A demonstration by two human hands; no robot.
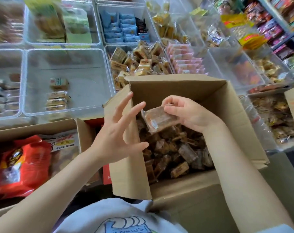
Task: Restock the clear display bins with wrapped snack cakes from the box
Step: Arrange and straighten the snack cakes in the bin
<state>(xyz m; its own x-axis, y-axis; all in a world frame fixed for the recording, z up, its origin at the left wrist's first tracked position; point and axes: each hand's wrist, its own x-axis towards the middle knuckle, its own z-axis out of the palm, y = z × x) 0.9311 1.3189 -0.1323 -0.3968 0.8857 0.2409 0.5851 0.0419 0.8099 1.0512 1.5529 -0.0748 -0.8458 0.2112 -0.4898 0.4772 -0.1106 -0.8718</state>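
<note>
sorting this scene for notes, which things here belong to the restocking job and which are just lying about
Job:
box of cakes
wrapped cake, pinched by right hand
left hand, open by the flap
near-empty bin

Lying about:
red bags in left carton
blue packets
pink packets
shelf snacks

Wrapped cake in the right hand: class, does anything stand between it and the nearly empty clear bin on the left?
The left hand, fingers spread, and the box's raised left flap lie between the wrapped cake in the right hand and the clear bin.
</note>
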